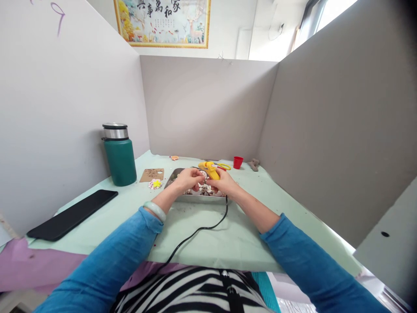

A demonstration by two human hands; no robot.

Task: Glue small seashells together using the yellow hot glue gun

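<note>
A yellow hot glue gun (213,172) is gripped in my right hand (224,182), and its black cord runs down toward my lap. My left hand (190,179) faces it with the fingers pinched together; what sits between them is too small to name. Both hands are over a metal tray (200,199) that holds many small whitish pieces (205,189). The fingertips of the two hands are close to each other.
To the left stand a green bottle (120,158), a black phone-like slab (73,214), a brown card (152,174) and a flower-shaped piece (155,184). Behind the tray are yellow-handled scissors (224,166) and a red cup (238,162). Grey partitions (208,104) enclose the table.
</note>
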